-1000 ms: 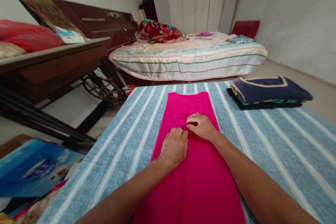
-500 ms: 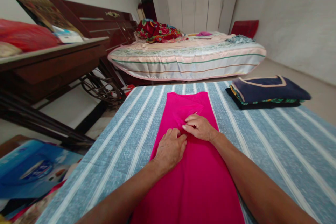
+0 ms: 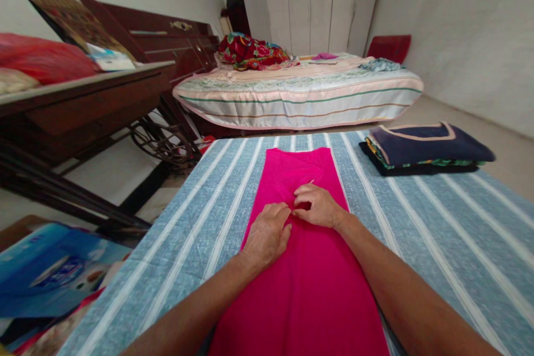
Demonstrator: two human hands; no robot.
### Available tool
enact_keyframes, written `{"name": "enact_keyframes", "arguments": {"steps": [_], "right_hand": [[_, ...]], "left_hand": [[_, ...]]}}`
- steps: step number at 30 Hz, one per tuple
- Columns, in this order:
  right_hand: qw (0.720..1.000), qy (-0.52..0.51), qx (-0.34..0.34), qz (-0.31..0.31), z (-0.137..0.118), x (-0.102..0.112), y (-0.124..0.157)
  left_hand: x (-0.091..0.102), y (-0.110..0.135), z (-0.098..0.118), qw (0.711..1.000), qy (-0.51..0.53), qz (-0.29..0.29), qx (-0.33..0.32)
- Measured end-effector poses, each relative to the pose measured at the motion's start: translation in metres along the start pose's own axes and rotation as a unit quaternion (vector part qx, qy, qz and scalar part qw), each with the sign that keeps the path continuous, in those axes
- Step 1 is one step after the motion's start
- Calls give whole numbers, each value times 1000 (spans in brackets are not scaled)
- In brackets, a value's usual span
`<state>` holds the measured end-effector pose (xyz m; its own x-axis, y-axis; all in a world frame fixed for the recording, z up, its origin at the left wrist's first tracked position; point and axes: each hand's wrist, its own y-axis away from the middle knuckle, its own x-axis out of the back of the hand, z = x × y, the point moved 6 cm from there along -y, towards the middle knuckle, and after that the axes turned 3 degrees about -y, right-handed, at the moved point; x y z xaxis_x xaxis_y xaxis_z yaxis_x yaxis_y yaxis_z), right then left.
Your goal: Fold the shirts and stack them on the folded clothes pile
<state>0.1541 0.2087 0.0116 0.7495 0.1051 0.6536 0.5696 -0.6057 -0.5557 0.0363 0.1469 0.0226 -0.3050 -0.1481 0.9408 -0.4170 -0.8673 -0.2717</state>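
Observation:
A bright pink garment [image 3: 329, 283] lies folded into a long strip on a blue-and-white striped cloth [image 3: 183, 239]. Its far end is straight, with small creases and a tiny white mark just beyond my right hand. My left hand [image 3: 269, 233] rests on the garment's left side, fingers laid on the fabric and thumb apart. Close beside it, my right hand [image 3: 319, 204] has its thumb and curled fingers brought together at the cloth near the middle. The two hands almost touch at the fingertips. The garment's near end runs out of view.
A folded stack of clothes [image 3: 429, 147], navy on top, sits at the right. Beyond is a bed [image 3: 300, 97] with a red floral quilt [image 3: 254, 51]. On the left stand a sewing machine table [image 3: 83, 100] and a blue box [image 3: 54, 272].
My left hand has slid slightly left and its fingers have straightened. The loose pink fabric ahead of my right hand now lies flatter. My right hand has barely moved.

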Motion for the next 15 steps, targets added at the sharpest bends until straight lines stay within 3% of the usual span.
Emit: {"name": "enact_keyframes", "arguments": {"steps": [7, 15], "right_hand": [[996, -46, -46, 59, 7, 7, 0], [998, 18, -34, 41, 4, 5, -1]], "left_hand": [[0, 1, -1, 999, -35, 21, -10], [-4, 0, -2, 999, -39, 3, -33]]}}
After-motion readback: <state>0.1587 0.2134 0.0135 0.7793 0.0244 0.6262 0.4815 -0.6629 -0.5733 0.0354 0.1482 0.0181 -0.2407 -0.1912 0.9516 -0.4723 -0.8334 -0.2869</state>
